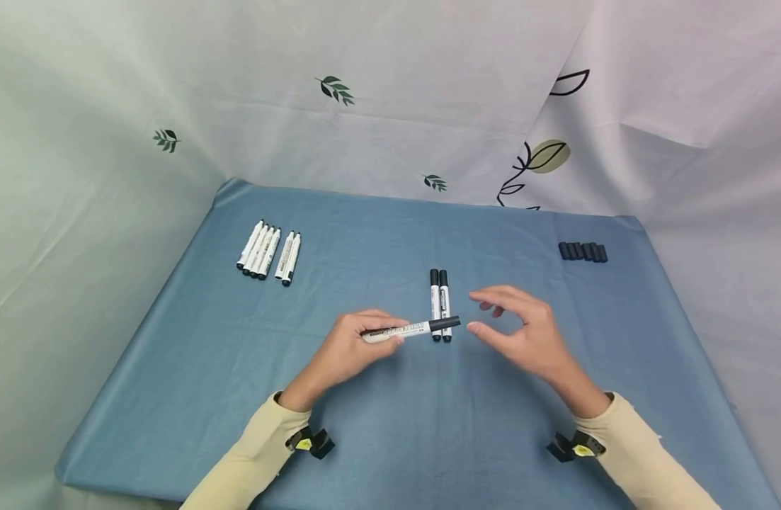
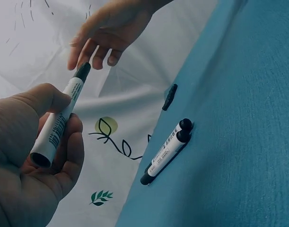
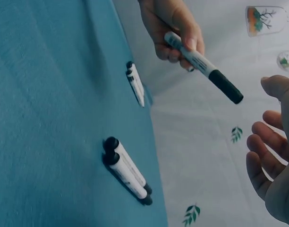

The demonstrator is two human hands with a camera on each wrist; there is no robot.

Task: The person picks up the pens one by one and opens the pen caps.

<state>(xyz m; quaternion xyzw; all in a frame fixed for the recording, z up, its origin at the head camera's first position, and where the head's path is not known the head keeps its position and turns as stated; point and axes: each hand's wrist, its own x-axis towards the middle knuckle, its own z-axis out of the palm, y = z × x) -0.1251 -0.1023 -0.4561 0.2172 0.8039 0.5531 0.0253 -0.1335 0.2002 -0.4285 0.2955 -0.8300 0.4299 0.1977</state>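
Note:
My left hand (image 1: 347, 348) grips a white marker (image 1: 399, 330) around its barrel, thumb on the near side, above the blue table. The marker's black cap (image 3: 225, 86) is on and points towards my right hand (image 1: 529, 331). That hand holds nothing; its thumb and fingers are spread apart in a loose C, a short gap from the cap end. Below the held marker, two capped white markers (image 1: 444, 301) lie side by side on the cloth. In the left wrist view the marker's dark rear end (image 2: 41, 160) faces the camera.
At the back left of the blue cloth (image 1: 358, 241) lies a row of uncapped markers (image 1: 258, 249), with two more uncapped markers (image 1: 288, 258) just right of it. Several black caps (image 1: 583, 252) stand in a row at the back right. A patterned white curtain (image 1: 390, 99) hangs behind the table.

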